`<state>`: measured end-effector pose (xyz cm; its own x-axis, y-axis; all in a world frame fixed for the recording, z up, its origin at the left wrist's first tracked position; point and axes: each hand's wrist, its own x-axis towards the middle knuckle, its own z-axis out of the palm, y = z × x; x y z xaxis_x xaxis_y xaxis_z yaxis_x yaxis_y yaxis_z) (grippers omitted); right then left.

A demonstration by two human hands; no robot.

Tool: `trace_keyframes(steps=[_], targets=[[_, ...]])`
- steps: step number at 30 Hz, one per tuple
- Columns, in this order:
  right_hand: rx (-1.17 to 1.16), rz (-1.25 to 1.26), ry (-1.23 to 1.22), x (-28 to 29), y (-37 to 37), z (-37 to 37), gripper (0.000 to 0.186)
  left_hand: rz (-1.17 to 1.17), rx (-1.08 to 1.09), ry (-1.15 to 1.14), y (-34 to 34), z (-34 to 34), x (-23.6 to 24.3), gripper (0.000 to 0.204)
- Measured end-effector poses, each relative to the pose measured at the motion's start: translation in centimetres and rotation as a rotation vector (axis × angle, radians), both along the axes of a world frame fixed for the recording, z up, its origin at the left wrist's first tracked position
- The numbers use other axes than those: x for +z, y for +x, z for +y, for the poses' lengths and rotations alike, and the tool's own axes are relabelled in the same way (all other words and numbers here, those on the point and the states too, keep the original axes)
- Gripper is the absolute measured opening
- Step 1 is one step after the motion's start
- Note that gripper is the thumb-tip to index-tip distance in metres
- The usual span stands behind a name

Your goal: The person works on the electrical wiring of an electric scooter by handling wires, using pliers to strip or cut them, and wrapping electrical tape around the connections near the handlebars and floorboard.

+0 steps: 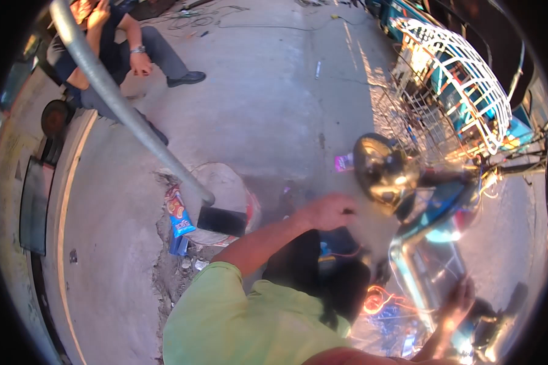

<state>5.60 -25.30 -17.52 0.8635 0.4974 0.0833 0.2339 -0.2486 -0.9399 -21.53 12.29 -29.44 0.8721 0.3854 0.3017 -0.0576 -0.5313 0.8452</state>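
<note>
Near the middle of my view, my left hand (330,212) had blurred, curled fingers, perhaps round something small and dark (348,211). My right hand (460,298) was beside the bent, shiny silver metal tube (409,274), its grip impossible to tell. A careless left swing might have knocked the round, black-and-gold lamp (385,173) just beyond, its glossy casing catching bright reflections.

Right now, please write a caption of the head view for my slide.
Left hand near a round headlamp, right hand beside bent metal tubing.
</note>
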Motion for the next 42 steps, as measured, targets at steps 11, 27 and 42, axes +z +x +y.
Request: trace_keyframes(steps=[11,27,42], targets=[[0.011,0.049,-0.048,1.0,-0.9,1.4,0.026,0.063,-0.086,0.115,-3.5,-1.1,1.6,0.014],[0.351,-0.099,-0.159,0.9,-7.7,1.9,0.013,0.087,0.589,0.191,-2.4,-1.8,-3.0,0.016],[0.397,-0.076,-0.232,-1.8,-7.1,1.9,0.013,0.290,0.532,-0.318,-4.8,-1.5,-1.5,0.021]])
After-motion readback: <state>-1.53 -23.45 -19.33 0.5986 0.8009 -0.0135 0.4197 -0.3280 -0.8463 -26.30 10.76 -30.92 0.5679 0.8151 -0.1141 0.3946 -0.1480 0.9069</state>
